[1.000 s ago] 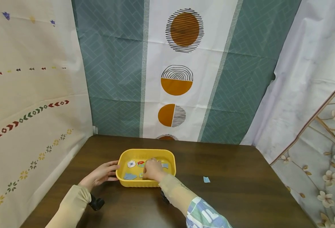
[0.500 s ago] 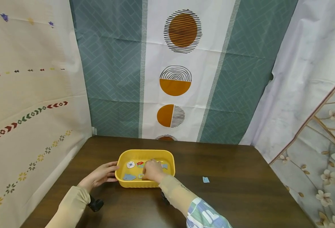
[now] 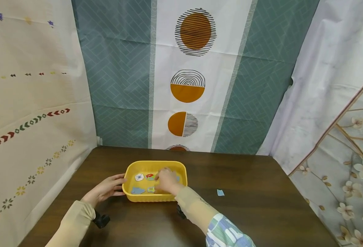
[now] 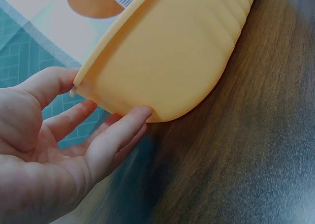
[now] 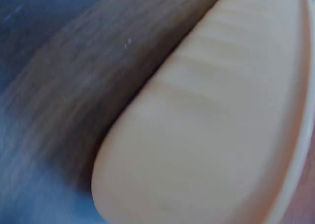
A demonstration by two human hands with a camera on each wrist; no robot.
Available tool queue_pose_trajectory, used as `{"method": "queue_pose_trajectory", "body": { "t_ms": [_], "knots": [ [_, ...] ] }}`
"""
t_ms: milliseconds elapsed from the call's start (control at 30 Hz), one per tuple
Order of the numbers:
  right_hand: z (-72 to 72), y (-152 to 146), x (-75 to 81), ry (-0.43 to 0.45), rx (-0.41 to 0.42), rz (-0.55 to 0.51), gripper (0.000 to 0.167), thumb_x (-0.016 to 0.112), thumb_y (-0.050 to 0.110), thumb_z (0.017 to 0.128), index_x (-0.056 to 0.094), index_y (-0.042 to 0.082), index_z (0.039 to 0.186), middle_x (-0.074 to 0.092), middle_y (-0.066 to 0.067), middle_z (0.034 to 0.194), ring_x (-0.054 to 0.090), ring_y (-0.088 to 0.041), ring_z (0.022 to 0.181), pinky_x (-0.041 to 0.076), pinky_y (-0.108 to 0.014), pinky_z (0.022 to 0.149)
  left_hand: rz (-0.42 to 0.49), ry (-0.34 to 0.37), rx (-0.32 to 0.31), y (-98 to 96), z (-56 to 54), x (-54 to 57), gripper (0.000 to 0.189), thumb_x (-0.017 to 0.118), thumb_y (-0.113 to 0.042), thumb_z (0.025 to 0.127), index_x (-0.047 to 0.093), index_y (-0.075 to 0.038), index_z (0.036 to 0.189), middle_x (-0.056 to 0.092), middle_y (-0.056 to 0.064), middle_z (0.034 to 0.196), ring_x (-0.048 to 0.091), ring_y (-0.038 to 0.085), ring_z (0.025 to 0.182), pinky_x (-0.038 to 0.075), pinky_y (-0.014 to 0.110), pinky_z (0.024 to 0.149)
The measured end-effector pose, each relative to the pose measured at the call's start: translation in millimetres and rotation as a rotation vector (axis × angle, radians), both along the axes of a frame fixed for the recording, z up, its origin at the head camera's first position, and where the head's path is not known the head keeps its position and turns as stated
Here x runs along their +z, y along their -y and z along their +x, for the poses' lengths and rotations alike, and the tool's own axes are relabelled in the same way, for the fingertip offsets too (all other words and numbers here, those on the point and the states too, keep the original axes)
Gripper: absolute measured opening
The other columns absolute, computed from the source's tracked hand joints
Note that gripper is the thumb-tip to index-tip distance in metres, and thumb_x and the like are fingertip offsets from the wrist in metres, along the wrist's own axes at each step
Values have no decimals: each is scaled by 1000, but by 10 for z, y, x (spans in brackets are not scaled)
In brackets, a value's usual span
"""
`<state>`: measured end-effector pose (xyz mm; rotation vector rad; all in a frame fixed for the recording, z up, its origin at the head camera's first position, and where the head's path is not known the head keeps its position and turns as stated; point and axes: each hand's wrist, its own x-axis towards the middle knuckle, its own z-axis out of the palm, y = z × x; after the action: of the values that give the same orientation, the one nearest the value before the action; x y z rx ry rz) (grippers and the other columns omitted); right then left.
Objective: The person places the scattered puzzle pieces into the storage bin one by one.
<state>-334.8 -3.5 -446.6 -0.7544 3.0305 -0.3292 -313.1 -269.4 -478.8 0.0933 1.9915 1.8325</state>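
A yellow plastic basket [image 3: 155, 198] stands on the dark wooden table. My left hand [image 3: 108, 187] holds its left end, thumb at the rim and fingers against the outer wall [image 4: 162, 61]. Over the inside of the basket is my right hand [image 3: 168, 181], fingers bent downward; whether it pinches anything is hidden. Flat cut-out pieces lie in the basket: a white one with a blue star [image 3: 139, 177], a red and green one [image 3: 150, 177], a grey-blue one [image 3: 137, 190] and a yellow-green one [image 3: 151, 189]. The right wrist view shows mainly the basket's outer wall [image 5: 197, 135].
A small light-blue piece [image 3: 220, 192] lies on the table [image 3: 246, 212] to the right of the basket. Patterned curtains [image 3: 119, 85] hang behind the table and on both sides.
My right hand has lifted slightly and shifted within the basket, showing more of the yellow-green piece. The left hand keeps its place at the basket. The head view has shifted a little.
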Motion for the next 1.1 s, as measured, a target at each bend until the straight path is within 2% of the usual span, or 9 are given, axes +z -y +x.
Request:
{"method": "queue_pose_trajectory", "body": {
  "t_ms": [167, 267, 533, 767, 1100],
  "knots": [
    [-4, -96, 123, 2, -19, -8, 30, 80, 30, 80, 76, 18, 107, 61, -4, 134, 49, -31, 130, 41, -62, 104, 5, 2, 3, -2, 6, 11, 69, 45, -22, 105, 7, 13, 152, 26, 39, 149, 62, 25, 111, 57, 41, 90],
    [-15, -183, 197, 3, -30, -22, 28, 79, 29, 81, 76, 18, 107, 59, -5, 138, 47, -31, 133, 42, -58, 105, 5, 1, 1, -9, 0, 12, 69, 44, -21, 105, 6, 13, 151, 25, 39, 149, 62, 25, 111, 58, 40, 89],
    [-100, -448, 296, -17, -66, -62, 32, 81, 29, 81, 76, 15, 109, 57, -8, 140, 42, -35, 137, 38, -63, 106, -7, 13, 4, 11, -14, 27, 70, 46, -23, 104, 8, 12, 152, 27, 38, 148, 62, 23, 110, 58, 39, 89],
    [-155, -731, 383, -18, -142, -89, 34, 80, 27, 82, 75, 13, 112, 55, -10, 142, 39, -38, 139, 33, -65, 109, -10, 13, -21, 10, -18, 34, 70, 43, -23, 106, 4, 12, 152, 20, 39, 151, 61, 24, 112, 57, 40, 91],
    [-152, -1266, 422, -84, -233, -104, 31, 80, 27, 81, 75, 11, 108, 57, -14, 138, 45, -40, 133, 40, -63, 103, -15, 16, -34, 19, -8, 52, 72, 43, -24, 106, 2, 12, 152, 18, 39, 151, 62, 22, 110, 57, 40, 92]
  ]
}}
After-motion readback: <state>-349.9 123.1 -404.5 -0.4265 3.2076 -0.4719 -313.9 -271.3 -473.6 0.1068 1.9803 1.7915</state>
